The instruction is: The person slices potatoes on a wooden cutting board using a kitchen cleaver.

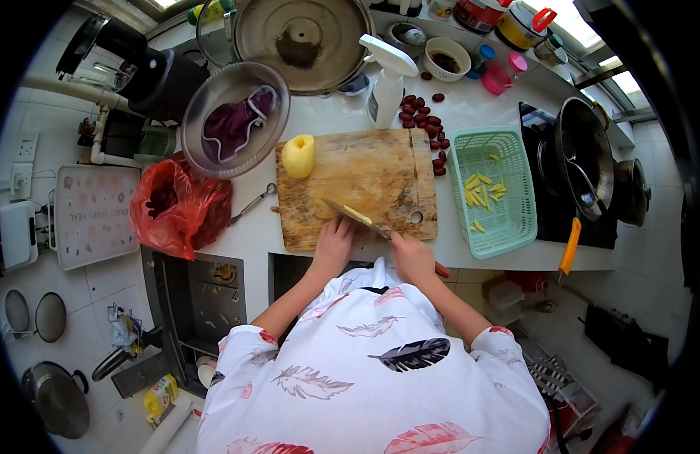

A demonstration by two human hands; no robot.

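A wooden cutting board lies on the white counter. On its lower part, my right hand is closed round the handle of a knife, whose blade points up and left. A pale yellow strip lies along the blade. My left hand is beside the blade at the board's near edge, fingers together; what they hold, if anything, is hidden. A peeled yellow piece stands at the board's upper left. Several yellow strips are in the green basket to the right.
Red dates and a white spray bottle are behind the board. A plastic bowl with a purple cloth and a red bag are at left. The stove with a wok is at right.
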